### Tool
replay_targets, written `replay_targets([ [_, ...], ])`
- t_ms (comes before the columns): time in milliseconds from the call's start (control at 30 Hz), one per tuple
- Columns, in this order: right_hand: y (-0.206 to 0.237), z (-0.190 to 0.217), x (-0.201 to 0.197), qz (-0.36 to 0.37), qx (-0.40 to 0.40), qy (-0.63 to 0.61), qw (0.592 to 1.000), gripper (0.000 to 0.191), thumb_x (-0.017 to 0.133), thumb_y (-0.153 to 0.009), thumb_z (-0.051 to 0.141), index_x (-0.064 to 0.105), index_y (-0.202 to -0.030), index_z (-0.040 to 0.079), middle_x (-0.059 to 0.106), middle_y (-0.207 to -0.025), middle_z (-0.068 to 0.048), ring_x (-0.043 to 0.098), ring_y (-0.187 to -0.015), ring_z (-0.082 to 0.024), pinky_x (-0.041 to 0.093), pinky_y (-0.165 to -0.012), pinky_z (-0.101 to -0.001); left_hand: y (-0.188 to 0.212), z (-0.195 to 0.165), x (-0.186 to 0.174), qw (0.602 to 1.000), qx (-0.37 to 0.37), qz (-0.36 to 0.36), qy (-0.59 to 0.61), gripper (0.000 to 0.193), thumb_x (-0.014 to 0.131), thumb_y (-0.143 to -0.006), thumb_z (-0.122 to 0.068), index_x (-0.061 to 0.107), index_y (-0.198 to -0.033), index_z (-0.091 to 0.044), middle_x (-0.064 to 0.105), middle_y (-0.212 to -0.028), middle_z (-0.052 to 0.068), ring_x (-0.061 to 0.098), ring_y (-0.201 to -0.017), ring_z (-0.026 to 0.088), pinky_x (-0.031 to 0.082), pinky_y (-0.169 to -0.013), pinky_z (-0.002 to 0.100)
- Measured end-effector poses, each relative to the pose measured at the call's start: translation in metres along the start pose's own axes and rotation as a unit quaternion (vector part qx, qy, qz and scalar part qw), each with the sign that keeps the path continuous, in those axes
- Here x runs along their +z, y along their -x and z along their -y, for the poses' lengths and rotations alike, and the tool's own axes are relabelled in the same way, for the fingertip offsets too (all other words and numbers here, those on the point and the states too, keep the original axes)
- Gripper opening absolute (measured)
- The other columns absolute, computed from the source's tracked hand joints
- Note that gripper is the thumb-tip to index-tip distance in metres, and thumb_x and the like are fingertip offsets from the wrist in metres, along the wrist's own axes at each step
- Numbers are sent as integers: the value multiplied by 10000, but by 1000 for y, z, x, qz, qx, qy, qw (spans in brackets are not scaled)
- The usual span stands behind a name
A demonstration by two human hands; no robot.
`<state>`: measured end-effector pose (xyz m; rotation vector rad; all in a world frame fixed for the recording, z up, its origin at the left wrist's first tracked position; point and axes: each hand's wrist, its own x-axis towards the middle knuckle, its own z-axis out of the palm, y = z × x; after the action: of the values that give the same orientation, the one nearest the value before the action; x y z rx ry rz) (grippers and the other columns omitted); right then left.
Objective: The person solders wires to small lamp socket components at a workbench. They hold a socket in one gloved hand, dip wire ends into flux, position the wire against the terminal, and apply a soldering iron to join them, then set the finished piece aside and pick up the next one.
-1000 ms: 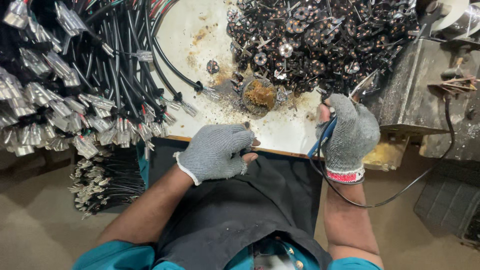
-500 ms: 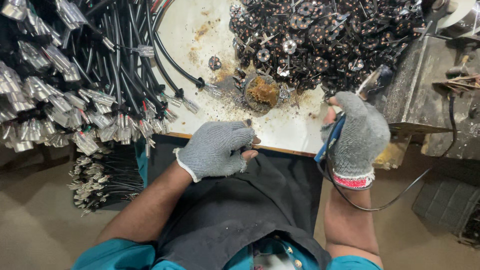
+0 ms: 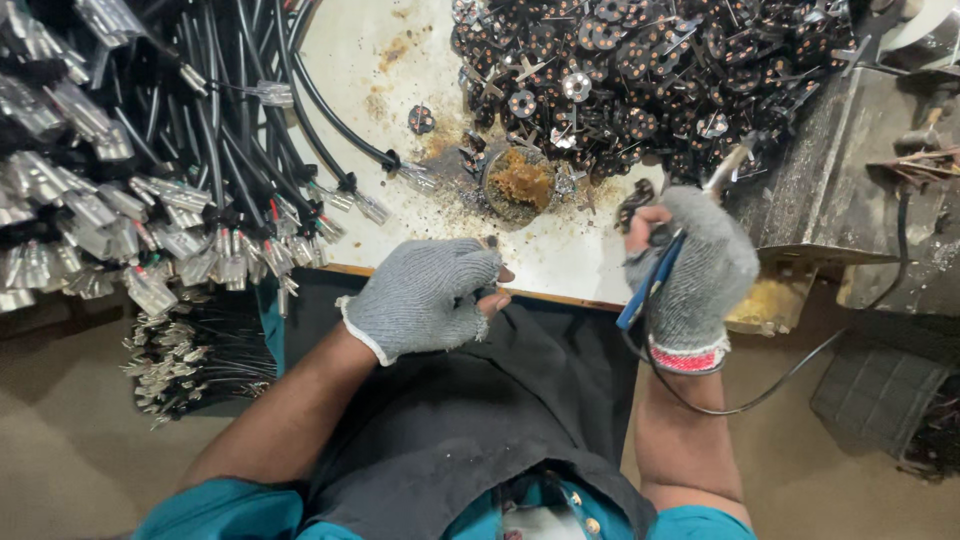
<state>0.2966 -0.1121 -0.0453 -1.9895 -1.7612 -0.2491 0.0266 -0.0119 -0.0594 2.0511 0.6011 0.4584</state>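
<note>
left hand [image 3: 425,298] in a grey knit glove sits low centre at the near edge of the table [image 3: 400,70], fingers curled in tight with bare tips pinching something small; i can't tell what, it's hidden under the glove. right hand [image 3: 690,265], centre right, also gloved, is closed round a blue-handled soldering iron [image 3: 650,280], tip pointing up toward the pile, its black cord [image 3: 770,385] looping down right. small round tin of brownish flux or paste [image 3: 520,182] sits just above and between the hands, crumbs around it. big heap of dark round metal discs with tabs [image 3: 650,60] fills the upper right, one stray disc [image 3: 421,119] lies apart on the white top. black cables with silver terminals [image 3: 150,200] fan over the upper left, a second bundle [image 3: 170,350] hangs lower left off the table edge. dark apron [image 3: 480,420] covers the lap at bottom centre. grimy metal block [image 3: 820,190] stands at right, just beside the iron hand. my read for doing this well: keep the pinched piece steady on the table edge, bring the iron in close to the tin without dragging the cord over the discs, keep bare fingertips off the hot tip, and touch only the joint, briefly.
</note>
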Motion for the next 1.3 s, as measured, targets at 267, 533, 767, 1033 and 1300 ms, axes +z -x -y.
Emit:
replay_targets([
  [267, -9, 10, 0, 19, -52, -30, 998, 256, 843, -977, 137, 640, -1130, 98, 720, -914, -48, 701, -839, -278, 531, -775, -391, 0, 3, 6, 1000, -6, 5, -8, 194, 746, -875, -277, 715, -990, -124, 702, -870, 103, 702, -785, 337, 545, -674, 449],
  [533, 1, 52, -13, 36, 102, -266, 958, 92, 794, -827, 69, 714, -871, 63, 691, -789, -49, 668, -671, -172, 497, -656, -277, -4, 0, 9, 998, -48, 10, -28, 351, 782, -838, -406, 720, -1047, -131, 689, -829, 80, 694, -738, 315, 525, -627, 447],
  [767, 33, 79, 7, 59, 156, -340, 925, 92, 804, -867, 34, 723, -903, 9, 740, -857, -83, 712, -769, -179, 550, -731, -297, -4, 4, 17, 997, -31, 1, -71, 398, 762, -856, -484, 726, -1119, -188, 701, -899, 71, 703, -806, 316, 530, -642, 445],
  [1033, 39, 78, 29, -80, -27, -416, 905, 213, 770, -958, -10, 607, -1072, 65, 734, -925, -130, 719, -805, -175, 593, -692, -275, -4, 6, 20, 997, -42, -33, -47, 257, 741, -883, -350, 715, -1040, -148, 707, -911, 87, 699, -820, 326, 538, -679, 447],
  [1300, 64, 64, 37, 34, 117, -364, 923, 221, 771, -893, -3, 685, -1088, 57, 656, -764, -49, 625, -679, -139, 501, -643, -286, -3, 5, 22, 992, -63, -103, -28, 162, 724, -904, -246, 687, -967, -101, 663, -838, 113, 672, -784, 350, 512, -660, 462],
])
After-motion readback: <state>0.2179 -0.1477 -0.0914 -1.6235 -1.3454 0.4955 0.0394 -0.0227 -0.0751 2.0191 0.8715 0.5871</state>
